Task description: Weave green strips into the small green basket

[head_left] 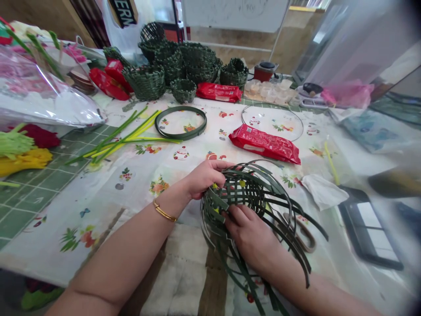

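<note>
A half-woven basket of dark green strips [245, 191] lies tilted near the table's front edge, its loose strip ends fanning out to the right and downward. My left hand [207, 177] grips its rim on the far left side, thumb and fingers closed. Inside the opening, my right hand [246, 232] pinches a green strip [217, 199] at the near left rim. The tips of the right fingers are partly hidden among the strips. Small yellow bits show between the weave. Partly under the loose ends lie scissors [305, 237] with brown handles.
Several finished green baskets [187, 61] stand at the back. A coil of green strip [180, 135], yellow-green stems [123, 140], a red packet [265, 144], a wire ring [301, 125] and a white tissue [324, 192] lie on the printed cloth. A dark tray-like object [370, 232] sits right.
</note>
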`<state>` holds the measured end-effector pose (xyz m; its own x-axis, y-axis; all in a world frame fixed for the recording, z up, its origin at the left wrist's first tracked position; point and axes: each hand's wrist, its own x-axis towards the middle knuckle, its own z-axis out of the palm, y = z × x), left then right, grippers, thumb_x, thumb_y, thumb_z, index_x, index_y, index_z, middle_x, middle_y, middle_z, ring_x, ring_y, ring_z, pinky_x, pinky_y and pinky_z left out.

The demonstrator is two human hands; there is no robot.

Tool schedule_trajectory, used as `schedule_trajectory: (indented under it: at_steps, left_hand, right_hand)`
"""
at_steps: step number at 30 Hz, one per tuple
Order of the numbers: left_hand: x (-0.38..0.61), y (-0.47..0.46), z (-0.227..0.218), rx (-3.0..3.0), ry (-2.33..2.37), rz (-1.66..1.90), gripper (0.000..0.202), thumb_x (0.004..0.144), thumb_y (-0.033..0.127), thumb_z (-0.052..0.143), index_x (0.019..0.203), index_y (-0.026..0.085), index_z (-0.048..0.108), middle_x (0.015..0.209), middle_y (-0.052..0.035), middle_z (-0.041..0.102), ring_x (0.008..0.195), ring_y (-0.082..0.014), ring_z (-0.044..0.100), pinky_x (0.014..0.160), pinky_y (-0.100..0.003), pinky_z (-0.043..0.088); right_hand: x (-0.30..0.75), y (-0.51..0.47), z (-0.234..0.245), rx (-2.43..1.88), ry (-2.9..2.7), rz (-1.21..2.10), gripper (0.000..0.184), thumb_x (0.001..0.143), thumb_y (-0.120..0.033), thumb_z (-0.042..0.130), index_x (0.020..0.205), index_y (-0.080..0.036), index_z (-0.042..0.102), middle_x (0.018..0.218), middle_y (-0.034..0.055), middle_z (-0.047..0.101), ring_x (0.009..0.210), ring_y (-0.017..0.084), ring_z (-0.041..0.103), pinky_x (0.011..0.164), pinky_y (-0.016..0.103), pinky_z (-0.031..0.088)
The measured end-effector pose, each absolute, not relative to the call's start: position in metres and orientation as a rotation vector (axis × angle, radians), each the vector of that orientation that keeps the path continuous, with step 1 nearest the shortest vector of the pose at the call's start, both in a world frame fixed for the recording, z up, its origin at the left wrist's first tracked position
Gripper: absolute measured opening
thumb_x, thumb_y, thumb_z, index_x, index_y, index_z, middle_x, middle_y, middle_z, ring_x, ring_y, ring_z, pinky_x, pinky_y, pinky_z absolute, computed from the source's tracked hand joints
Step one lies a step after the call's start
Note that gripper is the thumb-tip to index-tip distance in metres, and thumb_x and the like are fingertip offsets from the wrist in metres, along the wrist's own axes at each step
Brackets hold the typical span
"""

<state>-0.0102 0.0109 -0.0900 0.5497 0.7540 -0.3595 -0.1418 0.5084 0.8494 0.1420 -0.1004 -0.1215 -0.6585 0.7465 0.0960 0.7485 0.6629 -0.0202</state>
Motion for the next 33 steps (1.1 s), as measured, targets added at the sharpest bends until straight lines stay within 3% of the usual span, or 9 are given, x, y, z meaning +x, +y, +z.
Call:
schedule_trajectory:
  at_steps: [4,9,14,19,27,33]
  left_hand:
    - [-0.008,0.008,-0.087,0.89,0.853,0.627,0.064,0.046,-0.001,0.05,0.106,0.013,0.068,0.073,-0.0043,0.069,0.063,-0.0174,0.063,0.055,-0.026,0.049]
    - [-0.006,0.005,-0.083,0.913,0.908,0.621,0.062,0.047,0.0,0.051,0.106,0.012,0.067,0.073,-0.0042,0.069,0.061,-0.0171,0.063,0.053,-0.025,0.048]
    - [-0.004,0.002,-0.079,0.961,0.909,0.622,0.06,0.048,0.0,0.053,0.104,0.013,0.069,0.072,-0.0025,0.069,0.059,-0.0151,0.062,0.05,-0.022,0.045]
    - [-0.003,0.001,-0.079,0.964,0.924,0.623,0.058,0.049,0.001,0.054,0.104,0.014,0.069,0.07,-0.0018,0.069,0.058,-0.0147,0.061,0.052,-0.022,0.045]
    - [-0.004,0.002,-0.087,0.942,0.889,0.627,0.06,0.048,0.001,0.054,0.105,0.013,0.069,0.071,-0.0022,0.069,0.058,-0.0153,0.062,0.052,-0.023,0.046]
    - [-0.004,0.001,-0.085,0.958,0.897,0.626,0.057,0.049,0.002,0.056,0.103,0.014,0.07,0.075,-0.0019,0.071,0.062,-0.0157,0.063,0.056,-0.023,0.047]
  right_hand:
    - [0.146,-0.107,-0.124,-1.28,-2.79,-0.059,0.034,0.084,-0.01,0.05,0.116,-0.011,0.061,0.113,0.0147,0.062,0.099,0.026,0.057,0.086,0.036,0.052]
    - [0.149,-0.104,-0.126,-1.379,-2.69,0.049,0.024,0.082,-0.008,0.053,0.102,-0.017,0.064,0.104,0.0104,0.063,0.093,0.024,0.057,0.084,0.038,0.051]
    - [0.152,-0.094,-0.125,-1.412,-2.55,0.26,0.02,0.083,-0.006,0.052,0.093,-0.02,0.063,0.096,0.006,0.061,0.09,0.02,0.056,0.082,0.032,0.049]
    - [0.15,-0.089,-0.124,-1.379,-2.613,0.164,0.016,0.084,-0.007,0.05,0.083,-0.019,0.062,0.087,0.0062,0.06,0.082,0.021,0.055,0.078,0.034,0.048]
    - [0.151,-0.084,-0.115,-1.319,-2.78,0.175,0.018,0.088,-0.011,0.043,0.095,-0.017,0.058,0.095,0.0102,0.058,0.091,0.025,0.054,0.08,0.04,0.047]
    - [0.146,-0.088,-0.121,-1.39,-2.751,0.048,0.018,0.085,-0.007,0.044,0.091,-0.017,0.057,0.088,0.0099,0.059,0.08,0.025,0.055,0.071,0.038,0.048]
